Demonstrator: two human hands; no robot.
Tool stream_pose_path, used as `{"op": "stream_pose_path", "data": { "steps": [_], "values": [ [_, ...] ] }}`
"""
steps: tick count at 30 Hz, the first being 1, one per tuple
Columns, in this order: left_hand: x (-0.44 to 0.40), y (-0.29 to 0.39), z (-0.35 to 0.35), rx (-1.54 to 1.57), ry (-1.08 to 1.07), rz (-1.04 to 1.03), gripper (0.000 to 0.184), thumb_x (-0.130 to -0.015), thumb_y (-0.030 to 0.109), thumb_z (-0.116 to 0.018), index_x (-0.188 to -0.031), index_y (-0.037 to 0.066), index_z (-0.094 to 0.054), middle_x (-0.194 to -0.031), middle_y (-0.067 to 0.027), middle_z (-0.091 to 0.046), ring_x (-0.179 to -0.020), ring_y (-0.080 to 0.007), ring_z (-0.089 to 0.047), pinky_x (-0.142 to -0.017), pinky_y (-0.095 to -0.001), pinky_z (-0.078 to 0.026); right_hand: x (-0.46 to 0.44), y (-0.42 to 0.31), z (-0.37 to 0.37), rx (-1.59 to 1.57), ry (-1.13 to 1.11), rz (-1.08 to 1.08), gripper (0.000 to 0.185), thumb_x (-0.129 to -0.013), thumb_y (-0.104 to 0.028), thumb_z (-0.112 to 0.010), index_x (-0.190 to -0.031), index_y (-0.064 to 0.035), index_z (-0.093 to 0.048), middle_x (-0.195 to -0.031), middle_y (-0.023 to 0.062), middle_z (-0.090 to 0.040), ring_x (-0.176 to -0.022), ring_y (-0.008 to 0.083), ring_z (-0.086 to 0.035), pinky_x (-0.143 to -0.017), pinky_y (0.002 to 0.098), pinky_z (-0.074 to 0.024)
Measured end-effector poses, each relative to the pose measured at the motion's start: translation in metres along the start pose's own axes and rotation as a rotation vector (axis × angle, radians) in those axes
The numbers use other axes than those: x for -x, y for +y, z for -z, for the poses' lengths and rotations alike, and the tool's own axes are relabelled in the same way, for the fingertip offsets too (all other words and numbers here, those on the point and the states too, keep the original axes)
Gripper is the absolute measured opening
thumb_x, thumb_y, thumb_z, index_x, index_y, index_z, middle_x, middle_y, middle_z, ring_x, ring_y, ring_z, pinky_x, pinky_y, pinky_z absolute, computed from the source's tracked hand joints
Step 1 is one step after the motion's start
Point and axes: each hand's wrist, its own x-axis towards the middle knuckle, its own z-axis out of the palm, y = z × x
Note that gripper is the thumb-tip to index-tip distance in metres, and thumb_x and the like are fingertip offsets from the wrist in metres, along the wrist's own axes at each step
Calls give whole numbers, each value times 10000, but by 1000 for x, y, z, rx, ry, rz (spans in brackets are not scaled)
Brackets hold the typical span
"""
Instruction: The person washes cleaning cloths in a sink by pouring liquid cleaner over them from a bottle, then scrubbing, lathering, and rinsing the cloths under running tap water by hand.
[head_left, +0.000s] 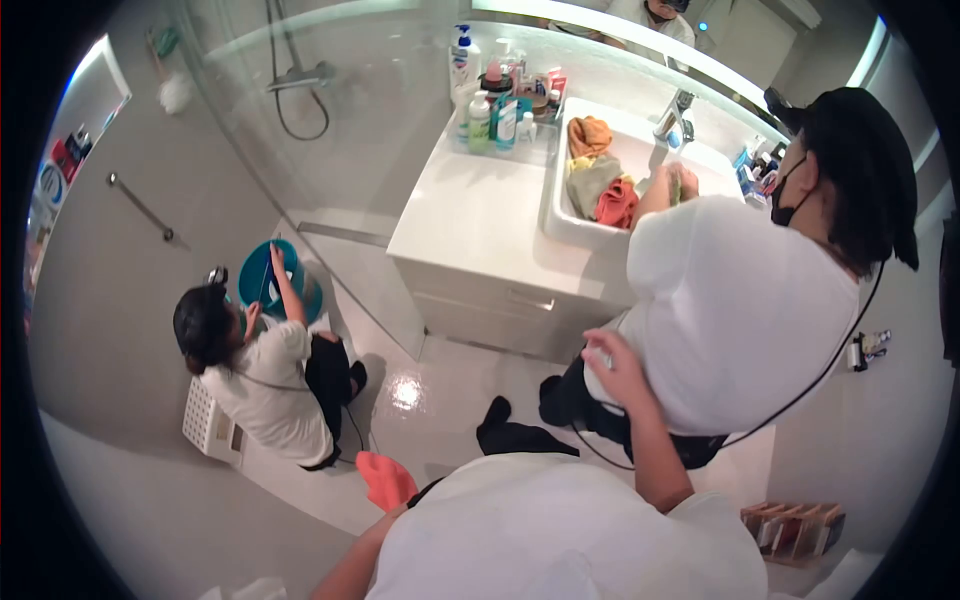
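Observation:
At the lower left, a coral-red cloth (385, 481) hangs at the end of my left forearm. My left hand (398, 507) appears to grip it, though its fingers are mostly hidden. My right hand (616, 368) is raised in front of my body with its fingers loosely apart and nothing visible in them. It is close to the white shirt (735, 310) of a co-worker at the sink.
One co-worker handles a greenish cloth (677, 187) at the white sink (590, 232), where several cloths lie below the tap (675, 115). Bottles (480, 120) crowd the counter. Another co-worker sits by a teal bucket (308, 297). Cables hang from both people.

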Motion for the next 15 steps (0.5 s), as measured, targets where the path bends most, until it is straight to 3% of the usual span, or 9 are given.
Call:
{"op": "stream_pose_path", "data": {
  "steps": [3,6,9,10,15],
  "values": [
    [-43,16,-23,237,36,-96,717,-830,271,-609,-1346,67,-155,-1162,-219,-513,-1013,-235,-564,-837,-320,-463,-15,22,-31,-122,-52,-9,276,-804,-145,-610,-1046,-27,-546,-984,89,-535,-905,201,-541,-795,303,-441],
    [-77,-36,-30,537,137,-106,754,-831,284,-615,-1367,77,-126,-1255,-217,-462,-1100,-221,-527,-894,-307,-443,-42,20,-55,-208,-199,-38,285,-805,-160,-611,-1058,-45,-547,-1026,90,-520,-922,206,-541,-807,297,-438],
    [-121,-1,-43,305,-23,-221,791,-840,242,-605,-1398,113,-60,-1389,-176,-304,-1252,-217,-368,-1012,-312,-338,-74,2,-60,-141,-241,43,296,-806,-183,-613,-1065,-56,-547,-1042,92,-519,-929,213,-541,-758,297,-461],
    [-118,42,-61,367,-53,-144,866,-836,221,-613,-1412,160,30,-1430,-136,-245,-1288,-197,-304,-1035,-308,-286,-81,2,-58,-140,-218,59,289,-806,-177,-612,-1060,-53,-550,-1031,93,-523,-920,215,-541,-758,298,-459],
    [-158,120,26,-711,-840,496,580,-857,240,-571,-1365,120,-317,-1347,-108,-410,-1239,-193,-367,-1012,-302,-293,-102,-7,-39,-106,-72,-12,251,-801,-121,-609,-1033,-34,-566,-953,94,-550,-876,204,-547,-799,295,-433]
  ]
}}
